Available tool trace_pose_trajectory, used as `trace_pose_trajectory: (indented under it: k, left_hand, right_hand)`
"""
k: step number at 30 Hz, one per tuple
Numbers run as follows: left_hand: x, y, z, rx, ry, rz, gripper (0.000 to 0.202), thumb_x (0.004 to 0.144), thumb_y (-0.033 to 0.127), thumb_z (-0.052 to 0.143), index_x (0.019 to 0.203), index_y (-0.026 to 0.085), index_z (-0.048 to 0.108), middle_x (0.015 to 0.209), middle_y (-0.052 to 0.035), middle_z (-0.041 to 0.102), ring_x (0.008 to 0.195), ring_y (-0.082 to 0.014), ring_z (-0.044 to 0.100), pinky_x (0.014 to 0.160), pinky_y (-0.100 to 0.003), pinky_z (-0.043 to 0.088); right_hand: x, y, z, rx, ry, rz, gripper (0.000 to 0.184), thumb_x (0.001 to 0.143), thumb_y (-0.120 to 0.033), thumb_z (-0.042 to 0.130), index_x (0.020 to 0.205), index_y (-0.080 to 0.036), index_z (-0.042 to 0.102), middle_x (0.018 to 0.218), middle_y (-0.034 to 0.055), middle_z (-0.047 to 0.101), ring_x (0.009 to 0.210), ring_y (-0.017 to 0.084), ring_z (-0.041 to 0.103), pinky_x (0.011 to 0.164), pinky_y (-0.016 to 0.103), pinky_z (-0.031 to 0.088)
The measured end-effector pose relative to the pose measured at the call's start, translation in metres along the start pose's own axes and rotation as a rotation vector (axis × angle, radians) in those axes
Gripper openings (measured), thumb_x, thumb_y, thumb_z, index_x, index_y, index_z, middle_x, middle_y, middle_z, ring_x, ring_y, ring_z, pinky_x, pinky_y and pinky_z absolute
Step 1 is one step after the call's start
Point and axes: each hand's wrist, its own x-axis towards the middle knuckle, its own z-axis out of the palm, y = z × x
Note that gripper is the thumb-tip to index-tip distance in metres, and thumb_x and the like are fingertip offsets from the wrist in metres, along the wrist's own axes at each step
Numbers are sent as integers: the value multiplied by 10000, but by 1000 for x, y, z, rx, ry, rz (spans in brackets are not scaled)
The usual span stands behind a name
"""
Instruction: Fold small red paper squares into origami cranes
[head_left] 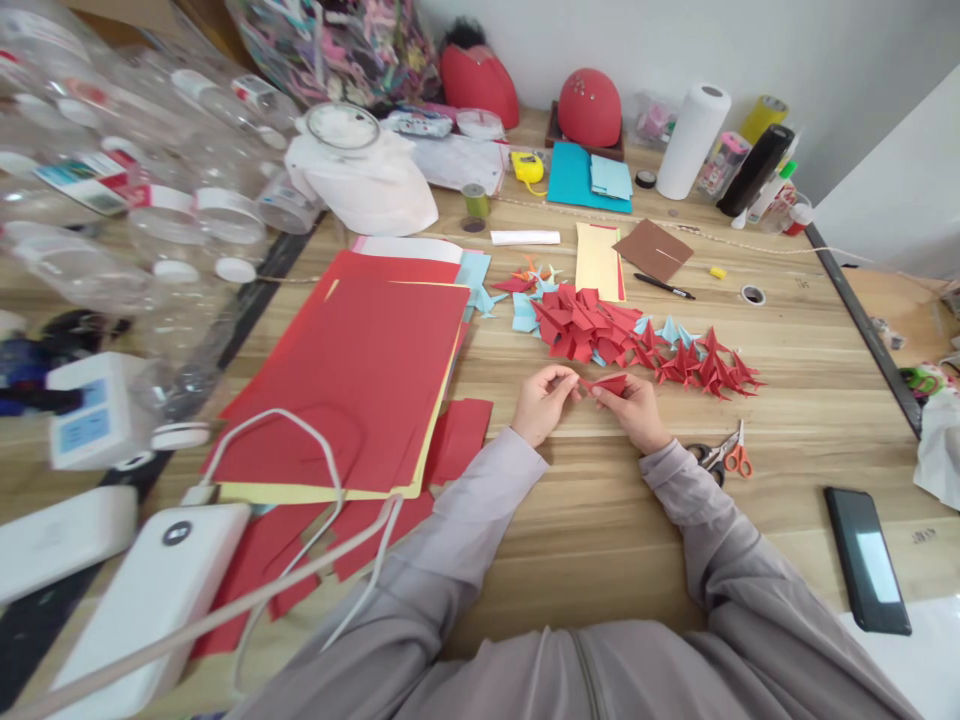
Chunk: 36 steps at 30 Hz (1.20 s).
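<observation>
Between my two hands is a small piece of folded red paper [609, 383], its wider pointed part at the right. My left hand [545, 403] pinches its narrow left end. Thumb and fingers of my right hand [634, 410] close on the wider part. Just beyond my hands lies a heap of red folded paper pieces [585, 325]. Several red paper cranes [709, 365] reach from it to the right, with light blue cranes [671, 332] behind them. Two pairs of scissors [727, 455] rest to the right of my right hand.
At the left are stacked red sheets [360, 370], a white power bank [161, 590] with a cable, and plastic bottles [172, 220]. A phone [868, 560] lies at the right. Farther back are a pen [664, 286], brown paper [654, 250], and a tape measure [527, 168].
</observation>
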Motion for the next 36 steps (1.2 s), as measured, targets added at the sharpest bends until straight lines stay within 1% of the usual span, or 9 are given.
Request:
trace_pose_trajectory:
  k: [3,8,11,14,19,23,28,31,36]
  left_hand:
    - [0,-1,0,-34,-24,3,211,803,367,602,764,160,618,584,7,621,586,-121,582,664,-257,451]
    - [1,-5,1,-83,-39,-17,258,806,416,596,793,159,602,585,8,618,575,-123,585,638,-254,463]
    - [2,-7,1,-131,8,-35,271,794,426,608,800,155,609,586,12,609,545,-110,577,600,-240,452]
    - [3,-7,1,-214,58,-62,288,745,436,660,775,153,615,600,20,594,508,-95,560,554,-229,435]
    - [1,-2,3,-283,-10,-116,348,708,484,690,763,145,635,628,5,612,527,-105,580,551,-237,451]
    - [-1,3,4,-198,-94,-118,333,711,465,697,723,135,654,617,-19,648,551,-114,589,587,-248,464]
    - [-3,8,4,-50,-119,-54,266,697,392,722,629,144,651,548,-7,631,520,-112,572,563,-242,448]
    - [-3,9,4,-28,-126,-26,254,722,373,699,616,146,657,558,-13,637,529,-119,586,566,-248,463]
    - [-3,8,2,-49,-133,-21,238,744,360,680,645,144,675,577,-17,646,537,-128,603,579,-257,485]
  right_hand:
    - [0,1,0,7,2,1,281,619,-411,781,747,-180,683,613,-2,670,507,118,545,548,278,473]
    - [1,4,-1,7,3,-1,284,620,-407,782,749,-174,683,635,-1,684,512,110,552,546,266,474]
    - [1,4,-1,23,13,-7,283,628,-409,778,757,-177,681,608,-10,670,507,111,553,545,265,480]
    - [1,3,-1,39,20,0,291,619,-418,783,747,-180,674,599,-12,665,500,111,549,540,267,483]
    - [1,1,-1,39,18,-3,290,619,-417,788,744,-181,675,582,-13,660,499,113,549,535,266,480]
    - [0,1,-1,28,-24,1,283,616,-411,795,743,-182,688,622,0,685,514,119,559,545,275,491]
    - [-1,2,-3,11,-90,-8,234,640,-384,789,726,-184,702,643,7,694,540,119,565,558,270,487]
    - [-2,1,-3,-6,-90,-21,223,658,-386,779,705,-183,698,638,8,691,540,116,561,563,267,482]
    - [-1,1,-3,33,-91,-28,293,672,-463,751,679,-180,677,629,14,682,531,119,558,556,273,485]
